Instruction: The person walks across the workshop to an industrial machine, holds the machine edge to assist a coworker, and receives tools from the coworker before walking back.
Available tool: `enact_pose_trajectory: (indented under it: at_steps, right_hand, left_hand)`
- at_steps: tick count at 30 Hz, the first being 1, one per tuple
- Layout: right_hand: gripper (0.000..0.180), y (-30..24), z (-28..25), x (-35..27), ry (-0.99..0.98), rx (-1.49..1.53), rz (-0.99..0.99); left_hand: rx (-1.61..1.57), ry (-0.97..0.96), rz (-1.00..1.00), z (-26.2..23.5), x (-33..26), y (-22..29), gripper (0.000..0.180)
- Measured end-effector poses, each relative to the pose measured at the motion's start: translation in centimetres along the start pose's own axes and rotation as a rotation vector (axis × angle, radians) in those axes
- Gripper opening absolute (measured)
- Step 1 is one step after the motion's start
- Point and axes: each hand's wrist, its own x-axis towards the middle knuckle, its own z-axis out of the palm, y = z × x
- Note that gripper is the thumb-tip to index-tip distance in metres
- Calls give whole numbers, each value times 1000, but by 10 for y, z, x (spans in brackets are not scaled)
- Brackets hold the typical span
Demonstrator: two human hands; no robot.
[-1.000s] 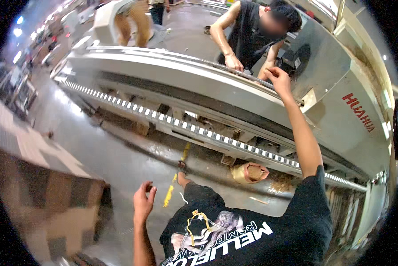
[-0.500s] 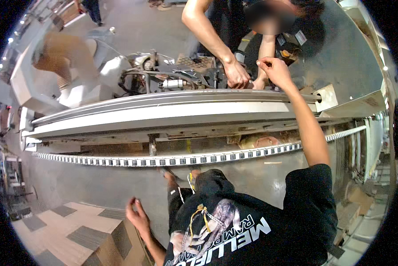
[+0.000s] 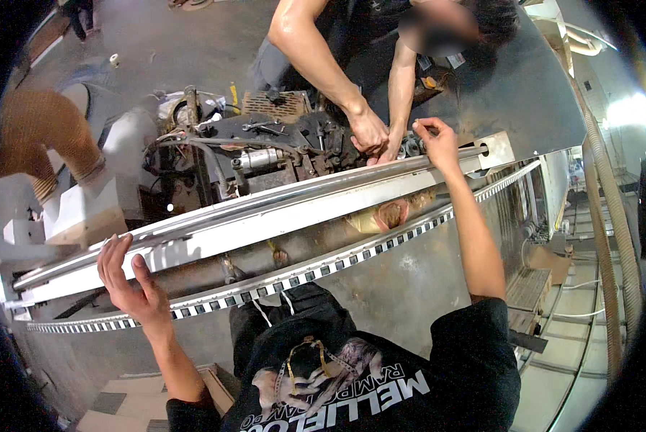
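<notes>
My left hand (image 3: 134,282) has its fingers stretched and thumb apart over the left part of a long white metal beam (image 3: 301,207). Whether it touches the beam I cannot tell. Near the beam's right end, my right hand (image 3: 440,146) is raised with thumb and forefinger pinched together; anything between them is too small to make out. Along the beam's top runs a grey metal rod (image 3: 265,201). Just beyond the beam, a co-worker's two hands (image 3: 372,137) are close together over dark machine parts.
A curved strip with black and white squares (image 3: 323,271) spans the near side. Beyond the beam lie a silver cylinder (image 3: 264,160), wrenches (image 3: 265,127) and a slotted plate (image 3: 276,104). Another person's brown-clothed legs (image 3: 42,137) are at left. Cardboard (image 3: 132,403) lies lower left.
My left hand has come up from low beside the cardboard to the beam. My right hand stays pinched near the beam's right end. The view has shifted and tilted.
</notes>
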Motion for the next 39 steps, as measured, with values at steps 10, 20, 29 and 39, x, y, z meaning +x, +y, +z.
enact_pose_trajectory:
  at_steps: [10,20,29,39]
  right_hand:
    - [28,0,6,-13,159,29,39]
    - [21,-5,15,-16,379,129,-77]
    - [17,4,20,-14,465,171,-123]
    - [20,0,22,-17,443,156,-114]
  left_hand:
    - [211,-261,-65,37,10,-15,47]
    - [259,-83,2,53,6,-20,48]
    - [243,-37,33,54,0,-27,44]
    - [209,-31,6,54,3,-21,41]
